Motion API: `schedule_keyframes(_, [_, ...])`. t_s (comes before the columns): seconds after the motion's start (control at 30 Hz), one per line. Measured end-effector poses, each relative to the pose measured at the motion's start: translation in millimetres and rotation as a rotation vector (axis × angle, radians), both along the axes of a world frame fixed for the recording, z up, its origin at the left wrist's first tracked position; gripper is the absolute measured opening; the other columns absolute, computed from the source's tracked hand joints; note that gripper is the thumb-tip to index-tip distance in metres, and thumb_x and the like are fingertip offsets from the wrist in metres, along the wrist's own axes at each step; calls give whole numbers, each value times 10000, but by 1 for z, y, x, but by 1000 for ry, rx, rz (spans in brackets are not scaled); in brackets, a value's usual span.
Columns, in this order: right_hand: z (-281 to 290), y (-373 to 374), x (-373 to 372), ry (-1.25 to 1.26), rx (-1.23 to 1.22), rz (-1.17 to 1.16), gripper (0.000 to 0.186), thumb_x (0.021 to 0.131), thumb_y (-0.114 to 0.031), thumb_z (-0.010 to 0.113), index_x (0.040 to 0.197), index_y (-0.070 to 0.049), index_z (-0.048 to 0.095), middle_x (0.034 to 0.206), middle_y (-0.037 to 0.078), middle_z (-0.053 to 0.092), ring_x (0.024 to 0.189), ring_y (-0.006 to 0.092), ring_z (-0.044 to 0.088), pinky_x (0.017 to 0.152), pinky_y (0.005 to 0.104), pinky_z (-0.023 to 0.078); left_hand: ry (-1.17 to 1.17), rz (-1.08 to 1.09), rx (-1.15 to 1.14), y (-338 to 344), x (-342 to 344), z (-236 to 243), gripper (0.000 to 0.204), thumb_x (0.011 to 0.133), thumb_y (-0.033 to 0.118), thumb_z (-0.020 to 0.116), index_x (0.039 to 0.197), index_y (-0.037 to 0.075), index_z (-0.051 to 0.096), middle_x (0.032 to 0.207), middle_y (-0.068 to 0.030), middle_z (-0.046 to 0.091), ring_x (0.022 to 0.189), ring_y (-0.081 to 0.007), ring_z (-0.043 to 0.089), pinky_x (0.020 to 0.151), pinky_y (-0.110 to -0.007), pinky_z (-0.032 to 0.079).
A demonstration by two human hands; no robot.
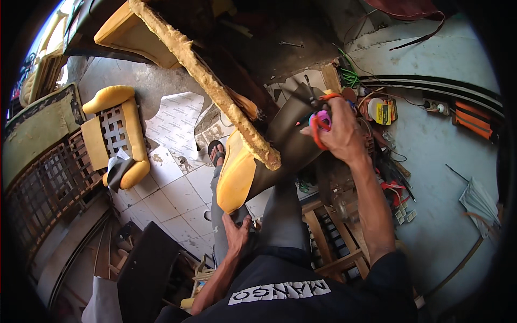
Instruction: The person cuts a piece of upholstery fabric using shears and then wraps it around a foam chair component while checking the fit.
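My right hand [344,132] is closed around a pair of scissors with orange handles [318,141]. Their dark blades point up and away, over a dark sheet of material [291,134]. Something bright pink [323,119] shows between the handle loops; its kind is unclear. Across my lap lies a yellow foam-padded piece [235,180], the dark sheet beside it. A long, rough-edged foam strip [199,70] slants over its far side. My left hand [237,235] is at the near tip of the foam-padded piece, fingers bent against it; the fingertips are partly hidden.
On the tiled floor to the left sits a yellow foam-padded seat frame with woven straps [141,145], beside a white patterned sheet [175,124]. Tools and wires clutter the right, near a yellow box [383,112] and an orange case [474,121]. A wooden frame [336,237] stands by my right leg.
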State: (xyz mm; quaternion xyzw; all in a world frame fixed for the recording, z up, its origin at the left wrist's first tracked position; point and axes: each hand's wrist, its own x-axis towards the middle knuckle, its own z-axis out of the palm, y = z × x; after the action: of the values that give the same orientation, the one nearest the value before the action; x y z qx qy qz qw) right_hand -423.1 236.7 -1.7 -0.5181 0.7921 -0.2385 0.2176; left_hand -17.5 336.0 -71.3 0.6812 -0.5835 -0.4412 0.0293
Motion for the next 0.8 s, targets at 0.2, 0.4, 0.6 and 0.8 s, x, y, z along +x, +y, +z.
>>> schedule_keyframes(0.2, [-62, 19, -5, 155, -192, 332, 450, 774, -107, 772, 1154, -1, 555, 1114, 194, 613, 1109, 390, 593, 1004, 513, 463, 134, 436, 204, 6, -22, -52, 788, 793, 204, 836, 1447, 5, 444, 1387, -195, 470, 1291, -346, 491, 1080, -461, 421])
schedule_keyframes(0.4, [-62, 8, -22, 176, -183, 318, 459, 723, -114, 794, 1113, 6, 584, 1040, 160, 630, 989, 358, 597, 940, 468, 482, 130, 432, 52, 1, -16, -62, 880, 780, 121, 841, 1507, 45, 351, 1388, -143, 474, 1235, -310, 539, 998, -423, 475])
schedule_keyframes(0.6, [-71, 13, -29, 146, -238, 316, 453, 688, -123, 835, 1065, 4, 619, 1004, 154, 644, 958, 357, 615, 866, 460, 514, 92, 300, 180, -18, 4, -53, 453, 917, 100, 753, 1337, 7, 609, 1253, -94, 696, 1146, -203, 650, 976, -346, 498])
schedule_keyframes(0.8, [-57, 11, -33, 41, -262, 33, 394, 754, -130, 823, 1068, -14, 616, 934, 137, 647, 890, 327, 622, 793, 441, 527, 349, 303, 575, -27, 19, 26, 348, 924, 208, 782, 1201, 9, 715, 1056, -17, 733, 953, -94, 629, 855, -276, 495])
